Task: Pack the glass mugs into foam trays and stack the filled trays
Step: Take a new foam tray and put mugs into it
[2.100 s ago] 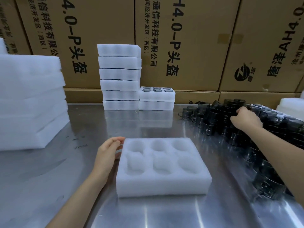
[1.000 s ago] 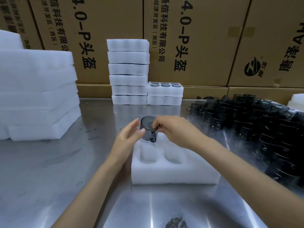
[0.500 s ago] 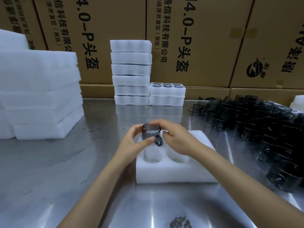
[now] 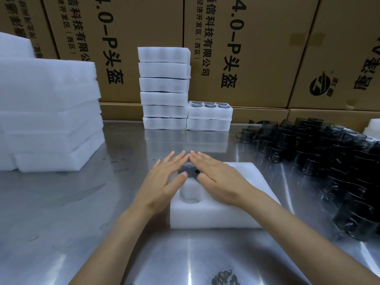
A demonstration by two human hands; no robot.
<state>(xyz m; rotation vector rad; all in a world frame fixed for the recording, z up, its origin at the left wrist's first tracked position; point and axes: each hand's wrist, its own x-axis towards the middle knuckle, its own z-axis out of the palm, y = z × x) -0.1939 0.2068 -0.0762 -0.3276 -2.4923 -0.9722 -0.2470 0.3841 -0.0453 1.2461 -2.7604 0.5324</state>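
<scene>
A steel table [image 4: 61, 202] fills most of the frame, with a wall of cardboard boxes [image 4: 236, 48] across the top. At the left edge sits a big pile of foam sheets [image 4: 47, 112]. In the upper middle stands a tall stack of filled trays [image 4: 164, 87], with a shorter stack [image 4: 209, 117] just beside it, its top tray showing mug rims. A heap of dark glass mugs [image 4: 329, 161] spreads over the right side.

In the centre lies the foam tray [image 4: 205, 214] being filled. Both hands are flat over its far left corner, fingers straight and fingertips almost meeting. The left hand [image 4: 164, 179] and the right hand [image 4: 216, 177] cover one mug [image 4: 188, 170], of which only a dark sliver shows between the thumbs. They grip nothing; they seem to be pressing it down into its pocket.

To do this well, I would push evenly with both palms so the mug goes down straight, not tilted. The handle probably needs to sit in the pocket's notch. Firm, gentle pressure suits soft foam. The nearer pocket [image 4: 190, 194] is empty, so much filling remains.
</scene>
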